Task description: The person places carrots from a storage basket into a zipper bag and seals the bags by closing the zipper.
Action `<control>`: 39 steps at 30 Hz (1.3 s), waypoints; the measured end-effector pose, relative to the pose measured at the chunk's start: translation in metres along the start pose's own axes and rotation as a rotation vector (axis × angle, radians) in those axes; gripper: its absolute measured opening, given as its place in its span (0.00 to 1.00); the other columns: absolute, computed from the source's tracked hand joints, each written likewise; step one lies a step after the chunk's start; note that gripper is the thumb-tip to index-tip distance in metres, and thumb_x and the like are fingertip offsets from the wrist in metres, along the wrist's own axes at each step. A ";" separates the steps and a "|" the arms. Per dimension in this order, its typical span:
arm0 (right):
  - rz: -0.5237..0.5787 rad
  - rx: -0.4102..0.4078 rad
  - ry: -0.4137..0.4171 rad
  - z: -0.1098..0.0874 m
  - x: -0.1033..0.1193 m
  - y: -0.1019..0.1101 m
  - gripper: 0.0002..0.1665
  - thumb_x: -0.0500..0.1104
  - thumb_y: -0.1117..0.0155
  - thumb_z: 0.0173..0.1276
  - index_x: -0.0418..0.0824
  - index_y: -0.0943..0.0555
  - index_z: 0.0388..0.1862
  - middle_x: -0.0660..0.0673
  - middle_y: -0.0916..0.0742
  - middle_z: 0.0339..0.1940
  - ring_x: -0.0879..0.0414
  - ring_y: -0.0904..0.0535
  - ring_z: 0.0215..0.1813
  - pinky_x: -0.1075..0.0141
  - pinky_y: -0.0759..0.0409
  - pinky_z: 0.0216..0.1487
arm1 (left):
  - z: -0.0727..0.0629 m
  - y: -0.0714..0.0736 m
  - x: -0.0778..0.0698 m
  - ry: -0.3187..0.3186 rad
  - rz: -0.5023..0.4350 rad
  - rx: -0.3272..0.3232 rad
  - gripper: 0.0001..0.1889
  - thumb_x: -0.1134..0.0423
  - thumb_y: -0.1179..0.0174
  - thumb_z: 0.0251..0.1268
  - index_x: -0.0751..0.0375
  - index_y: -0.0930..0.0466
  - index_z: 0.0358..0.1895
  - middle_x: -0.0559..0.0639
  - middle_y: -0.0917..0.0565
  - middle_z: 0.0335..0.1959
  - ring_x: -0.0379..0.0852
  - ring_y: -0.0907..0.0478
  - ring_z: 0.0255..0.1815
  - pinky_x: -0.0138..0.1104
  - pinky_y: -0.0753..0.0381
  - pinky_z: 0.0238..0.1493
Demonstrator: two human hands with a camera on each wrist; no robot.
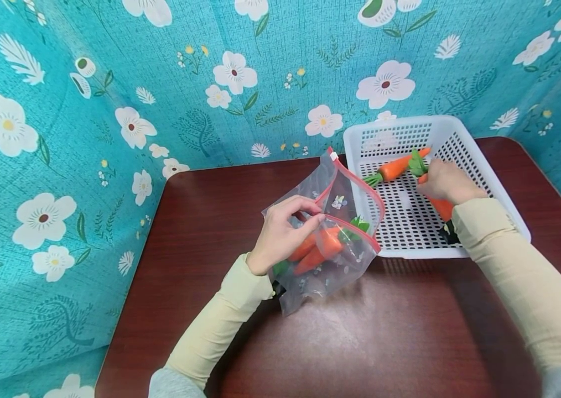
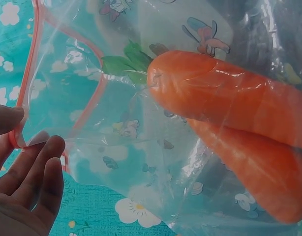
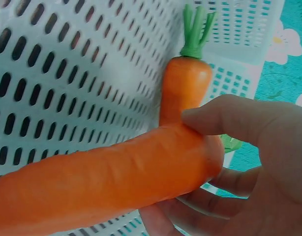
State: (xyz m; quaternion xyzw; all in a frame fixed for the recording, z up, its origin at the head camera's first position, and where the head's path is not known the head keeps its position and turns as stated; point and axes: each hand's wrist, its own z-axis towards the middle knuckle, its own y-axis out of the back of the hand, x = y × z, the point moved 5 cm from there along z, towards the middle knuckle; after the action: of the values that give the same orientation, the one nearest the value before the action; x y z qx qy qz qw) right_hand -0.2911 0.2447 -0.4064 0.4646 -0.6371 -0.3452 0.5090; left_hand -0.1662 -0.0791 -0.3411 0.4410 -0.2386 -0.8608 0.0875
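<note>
Mid-transfer: right hand (image 1: 443,181) gripping a toy carrot (image 3: 102,183) in the white basket (image 1: 502,196), left hand (image 1: 280,235) pinching the zip bag (image 1: 327,237) open; next, carrying it bagward.

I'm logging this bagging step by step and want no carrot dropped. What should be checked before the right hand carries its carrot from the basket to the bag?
1. Right hand grips the carrot in its fingers: ok, thumb and fingers wrap its thick end.
2. Held carrot free of the other basket carrot: cannot tell, they overlap in the right wrist view.
3. Zip bag mouth open: ok, its red rim gapes toward the white basket.
4. Left hand holds the bag rim: ok, fingertips pinch the red edge.
5. Room inside the bag: ok, two bagged carrots lie low, away from the mouth.
</note>
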 end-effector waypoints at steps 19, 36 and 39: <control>0.170 -0.053 0.077 -0.014 0.029 0.023 0.28 0.48 0.41 0.65 0.25 0.35 0.48 0.30 0.25 0.37 0.43 0.28 0.33 0.58 0.28 0.28 | -0.002 0.001 0.000 -0.017 0.000 -0.002 0.05 0.65 0.33 0.59 0.59 0.16 0.37 0.49 0.15 0.38 0.37 0.21 0.35 0.30 0.18 0.39; 0.316 -0.157 0.128 -0.031 0.041 0.038 0.32 0.51 0.43 0.67 0.26 0.37 0.55 0.29 0.24 0.44 0.42 0.26 0.37 0.62 0.27 0.28 | -0.002 0.002 0.001 -0.005 -0.005 -0.003 0.06 0.66 0.32 0.57 0.60 0.17 0.36 0.50 0.15 0.39 0.38 0.21 0.36 0.30 0.18 0.40; 0.341 -0.176 0.140 -0.033 0.042 0.039 0.35 0.54 0.42 0.67 0.27 0.37 0.56 0.30 0.24 0.45 0.43 0.27 0.37 0.62 0.28 0.28 | -0.002 0.002 0.002 -0.002 -0.006 -0.005 0.06 0.68 0.31 0.56 0.60 0.17 0.36 0.50 0.15 0.38 0.38 0.21 0.35 0.30 0.18 0.40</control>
State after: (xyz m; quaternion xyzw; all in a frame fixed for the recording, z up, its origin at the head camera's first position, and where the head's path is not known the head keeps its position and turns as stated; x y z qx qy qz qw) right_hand -0.2710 0.2193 -0.3489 0.3265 -0.6370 -0.2751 0.6418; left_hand -0.1655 -0.0826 -0.3422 0.4408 -0.2352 -0.8620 0.0857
